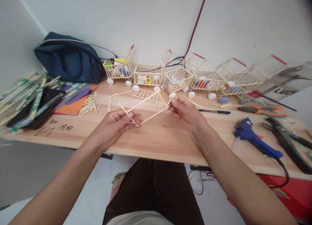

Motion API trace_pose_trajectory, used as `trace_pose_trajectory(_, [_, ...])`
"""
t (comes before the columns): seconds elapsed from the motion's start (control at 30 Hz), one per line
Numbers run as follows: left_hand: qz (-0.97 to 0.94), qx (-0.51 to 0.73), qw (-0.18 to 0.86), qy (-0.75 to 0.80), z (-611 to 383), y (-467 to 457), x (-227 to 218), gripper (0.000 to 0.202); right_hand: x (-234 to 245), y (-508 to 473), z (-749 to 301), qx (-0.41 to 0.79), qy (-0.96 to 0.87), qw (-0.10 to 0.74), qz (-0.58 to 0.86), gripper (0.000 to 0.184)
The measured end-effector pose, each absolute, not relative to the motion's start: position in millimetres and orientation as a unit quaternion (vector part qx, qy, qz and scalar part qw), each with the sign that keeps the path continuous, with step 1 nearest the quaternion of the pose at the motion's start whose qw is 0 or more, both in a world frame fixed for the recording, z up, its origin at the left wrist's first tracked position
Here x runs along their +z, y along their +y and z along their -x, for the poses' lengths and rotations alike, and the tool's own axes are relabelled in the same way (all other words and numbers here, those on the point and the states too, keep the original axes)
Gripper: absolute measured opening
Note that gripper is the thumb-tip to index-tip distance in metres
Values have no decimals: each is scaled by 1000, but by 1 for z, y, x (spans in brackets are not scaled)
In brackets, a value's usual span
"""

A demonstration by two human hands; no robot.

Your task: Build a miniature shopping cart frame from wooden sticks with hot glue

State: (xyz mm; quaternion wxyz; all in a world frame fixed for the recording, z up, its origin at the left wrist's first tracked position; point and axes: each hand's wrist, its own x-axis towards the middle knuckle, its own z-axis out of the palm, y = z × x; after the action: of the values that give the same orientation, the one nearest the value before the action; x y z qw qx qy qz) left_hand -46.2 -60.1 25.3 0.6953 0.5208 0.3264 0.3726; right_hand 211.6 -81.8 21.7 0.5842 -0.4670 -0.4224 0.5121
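My left hand (117, 122) is closed around the near ends of a few thin wooden sticks (143, 103) that fan up and to the right above the wooden table (161, 137). My right hand (186, 113) pinches the far end of one of those sticks (156, 115) between thumb and fingertips. Just behind the hands a small ladder-like stick panel (145, 95) lies flat on the table.
A row of small stick carts (177, 77) with white bottle-cap wheels lines the back edge. A blue bag (69, 61) and packs of chopsticks (21, 95) sit at the left. At the right lie a blue glue gun (255, 139), pliers (263, 110) and a black pen (214, 112).
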Motion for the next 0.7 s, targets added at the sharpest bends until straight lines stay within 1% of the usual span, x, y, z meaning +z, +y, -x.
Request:
trace_pose_trajectory(0.17, [-519,369,697,328,49,-59,25,17,24,-83,-212,519,-414,590,460,41])
trace_pose_trajectory(0.27, [-518,371,694,336,49,-59,27,18,25,-83,-212,502,-432,587,465,40])
trace_pose_trajectory(0.57, [-510,371,682,370,48,-57,25,22,24,-86,-216,417,-493,591,484,30])
trace_pose_trajectory(0.63, [-511,367,683,371,48,-56,25,23,24,-86,-217,382,-511,592,492,28])
trace_pose_trajectory(0.7, [-512,364,683,373,48,-55,25,24,24,-85,-217,322,-544,594,498,26])
